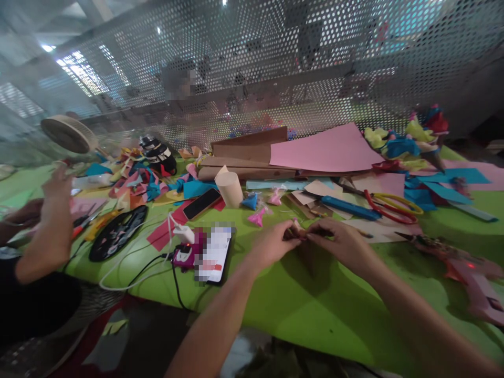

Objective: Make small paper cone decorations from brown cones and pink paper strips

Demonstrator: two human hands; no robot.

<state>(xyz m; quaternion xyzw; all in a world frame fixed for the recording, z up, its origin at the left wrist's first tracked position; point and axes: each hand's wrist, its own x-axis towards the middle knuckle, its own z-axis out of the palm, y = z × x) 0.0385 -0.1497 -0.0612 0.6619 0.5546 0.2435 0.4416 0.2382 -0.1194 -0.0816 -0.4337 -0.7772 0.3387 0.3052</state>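
My left hand (277,241) and my right hand (334,239) meet over the green table, fingertips pinched close together. Between them is a small brown paper piece (311,257), tapering downward like a cone; its upper edge is mostly covered by my fingers and blurred. Just beyond my hands lie small plastic bags with pink (258,216) and blue (250,200) contents. A beige paper tube (229,189) stands behind them. To the right of my right hand rests a pink glue gun (472,281) with a lit red light.
A lit phone (216,254) and a purple power strip (185,257) with cables lie left. Scissors (394,207), a blue cutter (350,208) and pink sheet (326,149) lie beyond. A co-worker's arm (47,226) is far left. Perforated metal (252,68) closes the back.
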